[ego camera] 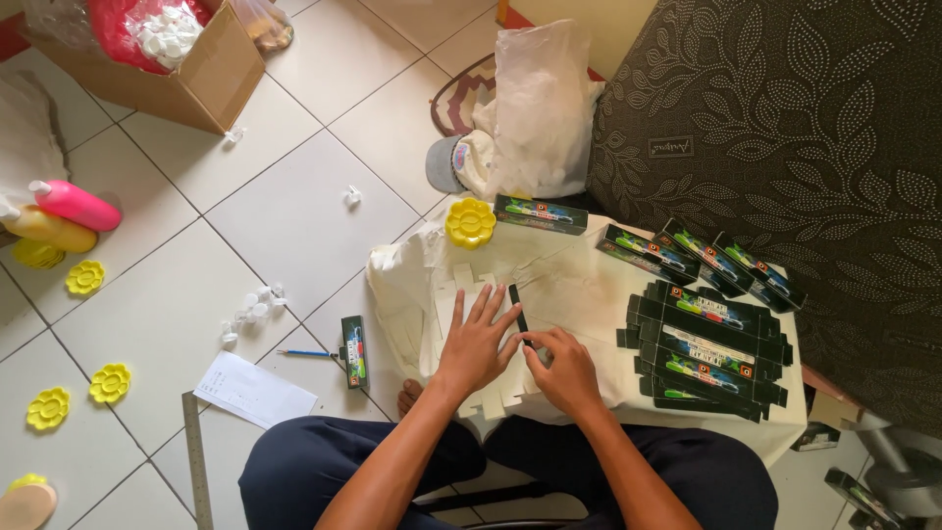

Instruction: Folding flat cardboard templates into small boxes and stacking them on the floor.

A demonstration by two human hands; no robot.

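Observation:
My left hand lies flat, fingers spread, on an unfolded white cardboard box blank on a cloth-covered low table. My right hand pinches the blank's black flap just right of the left hand. A stack of flat black printed box blanks lies to the right. Several folded long black boxes sit along the table's far side, with one more beside a yellow flower-shaped lid.
On the tiled floor: a folded black box, a blue pen, a paper sheet, a metal ruler, small white caps, yellow flower lids, pink and yellow bottles, a cardboard carton. A patterned dark sofa stands on the right.

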